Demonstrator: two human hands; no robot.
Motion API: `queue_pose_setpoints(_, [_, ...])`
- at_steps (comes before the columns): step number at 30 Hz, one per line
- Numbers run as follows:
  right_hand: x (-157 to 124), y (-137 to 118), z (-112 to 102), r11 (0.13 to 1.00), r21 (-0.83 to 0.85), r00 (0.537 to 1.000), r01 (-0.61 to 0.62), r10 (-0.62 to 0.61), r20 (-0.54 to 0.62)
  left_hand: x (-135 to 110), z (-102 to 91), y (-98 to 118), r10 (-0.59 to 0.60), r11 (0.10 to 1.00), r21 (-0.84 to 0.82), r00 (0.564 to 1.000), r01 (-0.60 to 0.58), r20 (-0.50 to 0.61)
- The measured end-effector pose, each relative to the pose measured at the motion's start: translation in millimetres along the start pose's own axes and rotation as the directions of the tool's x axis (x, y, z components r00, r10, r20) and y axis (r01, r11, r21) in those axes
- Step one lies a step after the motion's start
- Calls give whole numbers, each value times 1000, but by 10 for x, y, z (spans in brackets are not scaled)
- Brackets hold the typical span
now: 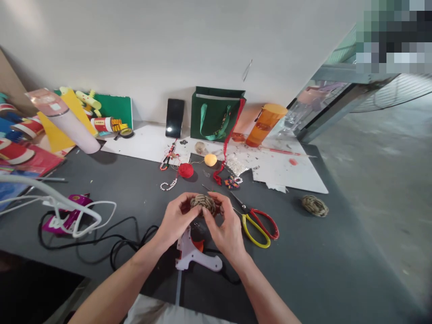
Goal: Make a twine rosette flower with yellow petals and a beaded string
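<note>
Between my two hands is a coiled ball of braided, brownish-grey cord (203, 203), raised over the dark table. My left hand (177, 217) grips its left side, thumb on the near face. On the other side my right hand (225, 221) closes round it, its thumb meeting the left one. Below the hands lies a white glue gun (199, 260) with an orange trigger and a glue stick in its back. Scissors (257, 223) with one red and one yellow handle rest just right of my right hand. A similar cord ball (314, 205) sits farther right.
Behind my hands are a red yarn ball (185, 170), a yellow ball (210, 159) and beaded strings. Along the wall stand a phone (174, 118), a green gift bag (216, 114) and an orange bottle (265, 126). Cables and a purple device (67, 215) occupy the left.
</note>
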State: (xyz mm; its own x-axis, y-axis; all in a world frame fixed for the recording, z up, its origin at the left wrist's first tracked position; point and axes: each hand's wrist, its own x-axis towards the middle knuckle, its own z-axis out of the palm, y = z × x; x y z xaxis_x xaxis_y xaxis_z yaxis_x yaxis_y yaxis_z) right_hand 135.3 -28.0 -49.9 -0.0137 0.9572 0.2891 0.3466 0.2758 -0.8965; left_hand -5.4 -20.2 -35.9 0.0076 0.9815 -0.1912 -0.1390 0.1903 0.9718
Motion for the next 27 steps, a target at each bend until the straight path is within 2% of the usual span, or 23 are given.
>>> queue_pose_setpoints(3, [8, 32, 1, 997, 60, 999, -43, 43, 4, 6, -5, -15, -43, 996, -85, 999, 42, -2])
queue_pose_setpoints(8, [21, 86, -18, 987, 127, 995, -103, 103, 10, 16, -36, -24, -143, 972, -177, 986, 157, 88])
queue_pose_setpoints(11, [18, 101, -23, 978, 158, 991, -134, 135, 4, 27, -42, -28, -146, 969, -190, 987, 157, 68])
queue_pose_setpoints(15, [28, 109, -23, 941, 252, 973, -228, 215, 77, 33, -48, -17, -141, 970, -196, 990, 141, 15])
queue_pose_setpoints(21, [88, 88, -38, 862, 372, 939, -344, 324, 117, 27, -64, 30, -182, 964, -179, 980, 195, 84])
queue_pose_setpoints(27, [90, 97, -21, 825, 441, 934, -354, 333, 126, 41, -55, -2, -163, 963, -213, 986, 166, 32])
